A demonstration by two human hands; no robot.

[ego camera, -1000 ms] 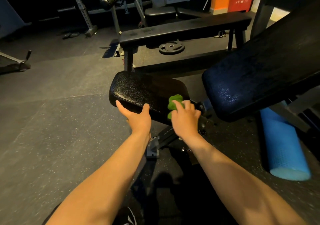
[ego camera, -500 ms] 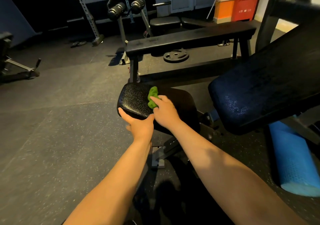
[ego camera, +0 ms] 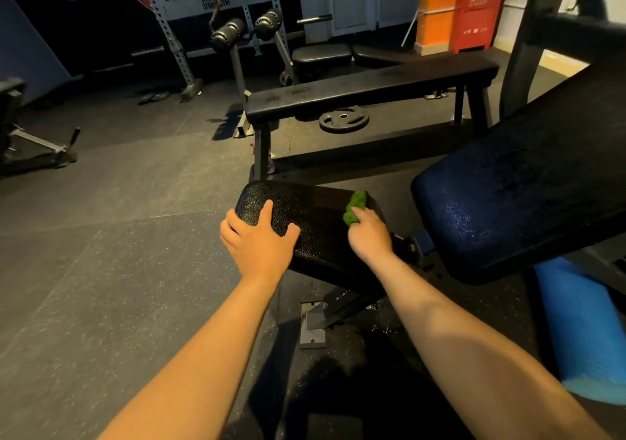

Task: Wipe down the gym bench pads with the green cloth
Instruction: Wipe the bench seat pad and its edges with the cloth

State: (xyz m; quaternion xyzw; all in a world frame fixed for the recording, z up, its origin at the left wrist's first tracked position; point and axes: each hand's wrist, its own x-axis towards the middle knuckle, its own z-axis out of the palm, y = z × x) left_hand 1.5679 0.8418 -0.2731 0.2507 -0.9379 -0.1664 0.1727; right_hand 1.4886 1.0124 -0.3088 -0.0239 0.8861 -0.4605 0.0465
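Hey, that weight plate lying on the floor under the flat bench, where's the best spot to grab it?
The weight plate lies flat on the floor with cut-out openings around its hub. Probably hook your fingers through the opening nearest you, reaching from this side under the flat bench, since the flat rim offers little to grip.

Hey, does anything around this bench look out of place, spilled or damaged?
Mostly tidy. One weight plate lies flat on the floor under the flat bench, and a blue foam roller lies under the inclined back pad. That pad's lower end glistens, possibly damp. No visible tears.
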